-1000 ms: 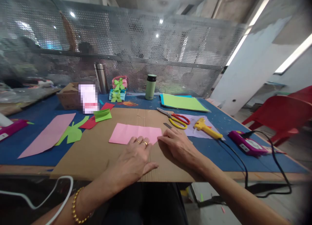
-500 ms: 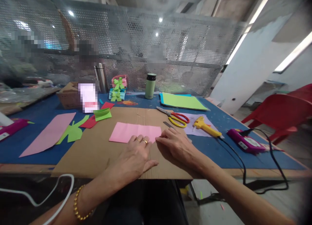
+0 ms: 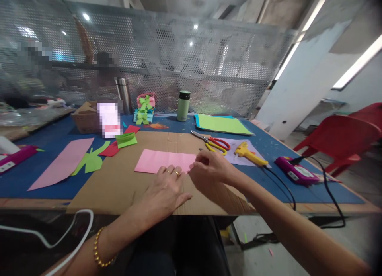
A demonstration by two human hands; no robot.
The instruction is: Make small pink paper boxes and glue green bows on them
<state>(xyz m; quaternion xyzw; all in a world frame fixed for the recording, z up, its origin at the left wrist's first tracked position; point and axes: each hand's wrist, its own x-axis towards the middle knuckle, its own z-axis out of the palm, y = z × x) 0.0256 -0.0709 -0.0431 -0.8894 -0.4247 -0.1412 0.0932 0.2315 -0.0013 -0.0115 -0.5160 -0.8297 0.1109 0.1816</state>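
A pink sheet of paper (image 3: 164, 158) with faint creases lies on a piece of brown cardboard (image 3: 113, 188) in front of me. My left hand (image 3: 168, 188) rests flat at the paper's lower edge, fingers stretched out and thumb apart. With fingertips pinched together, my right hand (image 3: 210, 166) grips the paper's lower right corner, which lifts slightly. Just beyond that hand lie scissors (image 3: 213, 143) with red and yellow handles. A yellow glue gun (image 3: 249, 153) sits on a pale purple sheet (image 3: 234, 146) to the right.
Green sheets (image 3: 223, 124), a green bottle (image 3: 183, 106) and paper bows (image 3: 145, 104) stand toward the back. Leftward are a longer pink sheet (image 3: 64, 162), green cut-outs (image 3: 94, 160) and a cardboard box (image 3: 85, 118). A purple power box (image 3: 295, 171) with a black cable lies right.
My right hand has lifted and curled its fingers at the paper's right corner, raising it a little. My left hand stays nearly in place. The view has shifted slightly.
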